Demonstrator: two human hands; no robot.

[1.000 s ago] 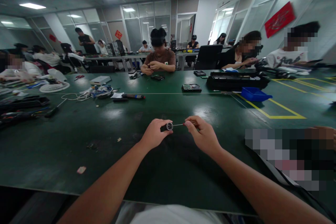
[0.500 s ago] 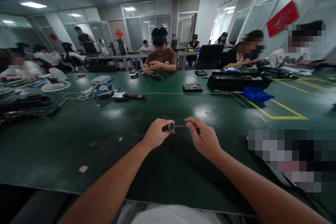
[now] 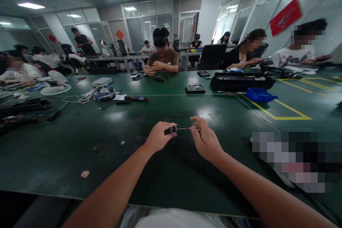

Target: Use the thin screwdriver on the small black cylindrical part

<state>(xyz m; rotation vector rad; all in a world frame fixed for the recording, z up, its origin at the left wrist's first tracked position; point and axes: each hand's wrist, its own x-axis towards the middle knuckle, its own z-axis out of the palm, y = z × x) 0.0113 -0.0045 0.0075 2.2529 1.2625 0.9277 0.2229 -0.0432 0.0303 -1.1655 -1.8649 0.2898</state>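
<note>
Above the green table, my left hand (image 3: 158,138) grips a small dark cylindrical part (image 3: 173,129) between thumb and fingers. Its round end, with a pale ring, faces me; what kind of part it is I cannot make out. My right hand (image 3: 207,139) holds a thin screwdriver (image 3: 184,128) by its reddish handle, pinched between thumb and fingers, with the index finger raised off it. The metal shaft lies level and points left, its tip meeting the side of the cylindrical part. My palm hides some of the handle.
Beyond my hands lie an electric screwdriver (image 3: 136,98), a hard drive (image 3: 195,88), a long black casing (image 3: 242,82) and a blue bin (image 3: 260,95). Cables (image 3: 103,93) and a white fan grille (image 3: 55,89) are at left. A person (image 3: 161,55) sits opposite.
My right index finger has lifted and straightened away from the screwdriver, showing more of the handle. The left hand keeps its grip on the part. The view has shifted slightly.
</note>
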